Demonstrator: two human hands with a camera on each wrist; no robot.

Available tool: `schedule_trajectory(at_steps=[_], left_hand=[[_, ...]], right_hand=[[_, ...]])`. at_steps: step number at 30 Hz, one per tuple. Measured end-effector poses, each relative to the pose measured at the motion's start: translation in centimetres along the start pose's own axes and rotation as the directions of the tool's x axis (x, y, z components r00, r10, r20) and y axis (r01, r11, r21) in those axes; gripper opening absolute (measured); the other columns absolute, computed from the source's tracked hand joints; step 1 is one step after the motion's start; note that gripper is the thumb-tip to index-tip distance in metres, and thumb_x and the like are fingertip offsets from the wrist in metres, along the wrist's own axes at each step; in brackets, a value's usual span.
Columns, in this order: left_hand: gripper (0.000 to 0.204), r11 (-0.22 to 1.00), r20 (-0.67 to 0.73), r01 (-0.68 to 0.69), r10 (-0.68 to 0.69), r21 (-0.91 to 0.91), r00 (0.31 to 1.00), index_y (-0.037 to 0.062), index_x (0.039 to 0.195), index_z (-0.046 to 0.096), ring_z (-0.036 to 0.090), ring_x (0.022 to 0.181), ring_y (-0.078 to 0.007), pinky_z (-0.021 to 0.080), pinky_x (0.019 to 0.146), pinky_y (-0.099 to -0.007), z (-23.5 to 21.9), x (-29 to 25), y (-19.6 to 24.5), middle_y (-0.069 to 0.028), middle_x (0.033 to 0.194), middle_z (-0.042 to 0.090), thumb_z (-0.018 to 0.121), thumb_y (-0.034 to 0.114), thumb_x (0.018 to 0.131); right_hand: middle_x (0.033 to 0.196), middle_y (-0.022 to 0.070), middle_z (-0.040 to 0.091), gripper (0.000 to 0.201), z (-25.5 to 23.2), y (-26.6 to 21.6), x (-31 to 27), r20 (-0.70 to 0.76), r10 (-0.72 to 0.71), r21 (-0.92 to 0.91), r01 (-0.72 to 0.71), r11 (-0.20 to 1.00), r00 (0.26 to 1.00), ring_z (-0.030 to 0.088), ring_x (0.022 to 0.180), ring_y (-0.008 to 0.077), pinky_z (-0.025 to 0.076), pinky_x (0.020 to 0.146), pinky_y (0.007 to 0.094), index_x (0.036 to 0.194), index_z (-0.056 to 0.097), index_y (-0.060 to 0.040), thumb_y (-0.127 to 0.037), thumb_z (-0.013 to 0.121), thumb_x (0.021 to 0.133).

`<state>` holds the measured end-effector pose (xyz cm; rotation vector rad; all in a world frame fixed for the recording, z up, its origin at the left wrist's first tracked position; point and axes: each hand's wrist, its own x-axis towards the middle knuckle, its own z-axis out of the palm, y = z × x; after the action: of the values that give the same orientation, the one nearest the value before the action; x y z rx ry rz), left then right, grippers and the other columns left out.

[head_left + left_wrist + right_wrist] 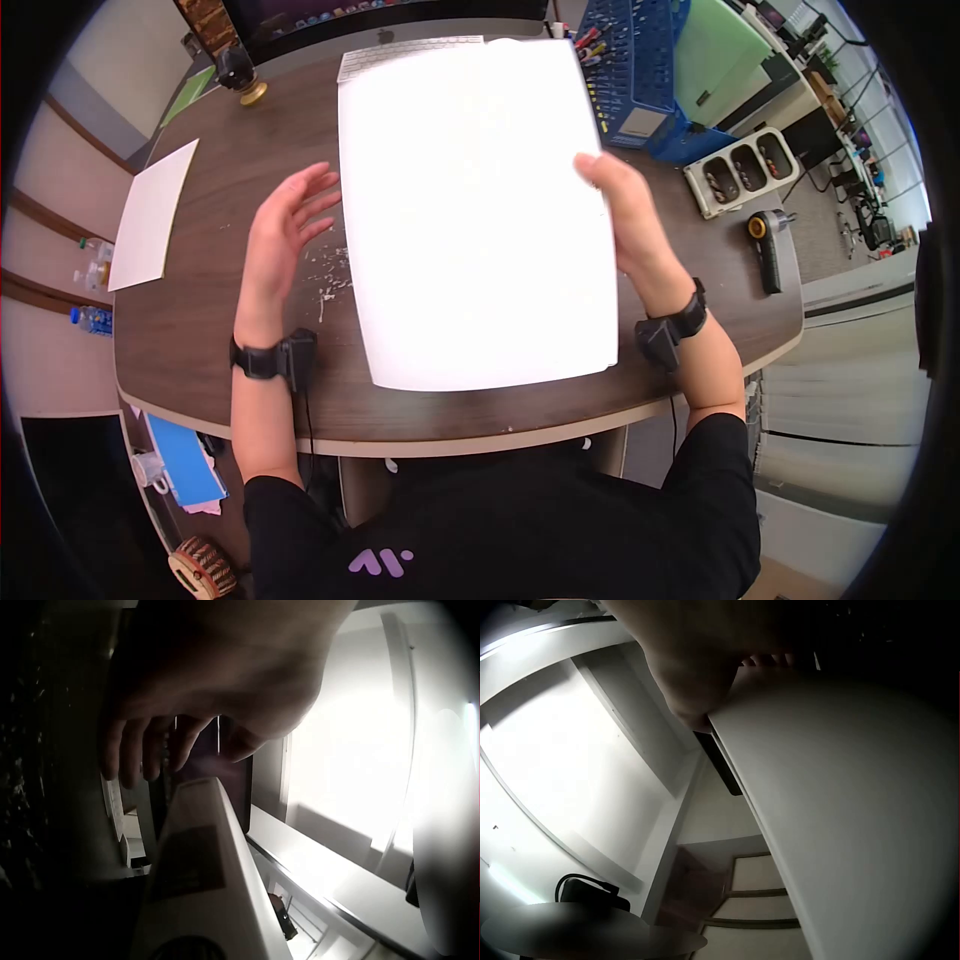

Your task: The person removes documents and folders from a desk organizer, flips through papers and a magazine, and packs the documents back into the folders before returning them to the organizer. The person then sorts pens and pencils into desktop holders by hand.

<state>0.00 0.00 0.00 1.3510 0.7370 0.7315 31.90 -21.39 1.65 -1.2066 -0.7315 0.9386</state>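
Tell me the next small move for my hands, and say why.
Probably close the left hand onto the near left edge of the white box. The right hand has its grip on the opposite edge, thumb over the top face, while the left fingers are open beside the box, not holding it. A second grip would likely steady it.

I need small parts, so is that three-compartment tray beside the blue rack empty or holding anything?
Holding something: small pieces show in all three compartments of the tray.
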Motion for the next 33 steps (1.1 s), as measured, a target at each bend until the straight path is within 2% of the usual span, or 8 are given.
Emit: schedule_trajectory(at_steps=[8,11,14,22,28,30,32,33], left_hand=[[0.068,0.222,0.409,-0.481,0.301,0.848,0.861,0.0069,0.146,0.053,0.034,0.148,-0.0454,0.033,0.118,-0.0518,8.0,-8.6,2.7,-0.0223,0.160,0.036,0.077,0.030,0.086],[0.077,0.290,0.536,-0.564,0.175,0.773,0.826,0.0063,0.146,0.052,0.029,0.147,-0.0514,0.033,0.114,-0.0620,11.4,-10.7,2.6,-0.0273,0.158,0.034,0.080,0.040,0.082],[0.076,0.250,0.585,-0.591,0.108,0.767,0.804,0.0044,0.143,0.054,0.033,0.145,-0.0519,0.035,0.109,-0.0679,12.2,-10.7,0.8,-0.0299,0.155,0.037,0.079,0.044,0.083],[0.050,0.182,0.612,-0.686,0.334,0.705,0.717,-0.0022,0.123,0.066,0.066,0.116,-0.0432,0.056,0.091,-0.0534,11.4,-10.5,-1.9,-0.0252,0.125,0.067,0.079,0.028,0.085],[0.014,0.373,0.298,-0.563,0.568,0.738,0.767,-0.0049,0.102,0.067,0.072,0.078,-0.0303,0.057,0.067,-0.0335,7.8,-12.1,-2.5,-0.0192,0.093,0.072,0.061,0.003,0.093],[0.011,0.288,-0.082,-0.627,0.938,0.724,0.337,-0.0042,0.095,0.065,0.067,0.076,-0.0201,0.052,0.063,-0.0306,5.1,-11.9,-4.6,-0.0151,0.091,0.070,0.057,0.004,0.098],[0.015,0.814,-0.618,-0.446,0.575,0.372,0.536,-0.0052,0.095,0.062,0.065,0.084,-0.0172,0.051,0.071,-0.0289,6.0,-12.3,2.2,-0.0124,0.097,0.070,0.058,0.008,0.100],[0.015,0.814,-0.628,-0.437,0.576,0.383,0.523,-0.0052,0.095,0.062,0.065,0.084,-0.0172,0.051,0.071,-0.0289,3.7,-12.4,1.7,-0.0124,0.097,0.070,0.058,0.008,0.100]], right_hand=[[0.117,0.0092,0.069,0.044,0.4,3.8,1.7,0.090,0.308,-0.007,-0.309,0.951,0.947,0.066,0.102,0.0141,0.052,0.089,0.0279,0.128,0.060,0.0043,-0.031,0.062,0.101],[0.129,0.0123,0.064,0.044,-0.9,4.6,1.4,0.017,-0.185,-0.696,0.145,0.703,0.983,0.061,0.114,0.0180,0.049,0.095,0.0291,0.137,0.060,-0.0006,-0.023,0.066,0.099],[0.145,0.0161,0.055,0.055,-2.1,4.1,0.1,0.104,0.067,-0.536,-0.001,0.844,0.992,0.057,0.121,0.0254,0.051,0.095,0.0349,0.140,0.058,-0.0027,-0.033,0.071,0.096],[0.161,0.0219,0.035,0.068,-2.3,7.0,-2.0,0.363,-0.154,-0.576,0.351,0.738,0.919,0.045,0.138,0.0377,0.032,0.117,0.0424,0.157,0.032,0.0016,-0.035,0.055,0.104],[0.156,0.0272,0.040,0.070,-0.9,6.0,-2.7,0.383,-0.068,-0.690,0.335,0.642,0.921,0.044,0.136,0.0405,0.032,0.116,0.0436,0.158,0.029,0.0023,-0.031,0.055,0.102],[0.154,0.0278,0.042,0.071,-0.8,6.0,-2.8,0.372,-0.040,-0.693,0.306,0.653,0.927,0.045,0.135,0.0404,0.032,0.116,0.0439,0.158,0.028,0.0024,-0.030,0.056,0.102],[0.153,0.0268,0.044,0.072,-0.9,6.1,-2.8,0.330,-0.024,-0.688,0.258,0.678,0.944,0.047,0.132,0.0396,0.033,0.115,0.0441,0.158,0.028,0.0023,-0.030,0.058,0.100],[0.152,0.0263,0.045,0.073,-0.9,6.2,-2.7,0.323,-0.015,-0.682,0.244,0.689,0.946,0.046,0.134,0.0387,0.033,0.116,0.0435,0.158,0.029,0.0020,-0.030,0.060,0.099]])
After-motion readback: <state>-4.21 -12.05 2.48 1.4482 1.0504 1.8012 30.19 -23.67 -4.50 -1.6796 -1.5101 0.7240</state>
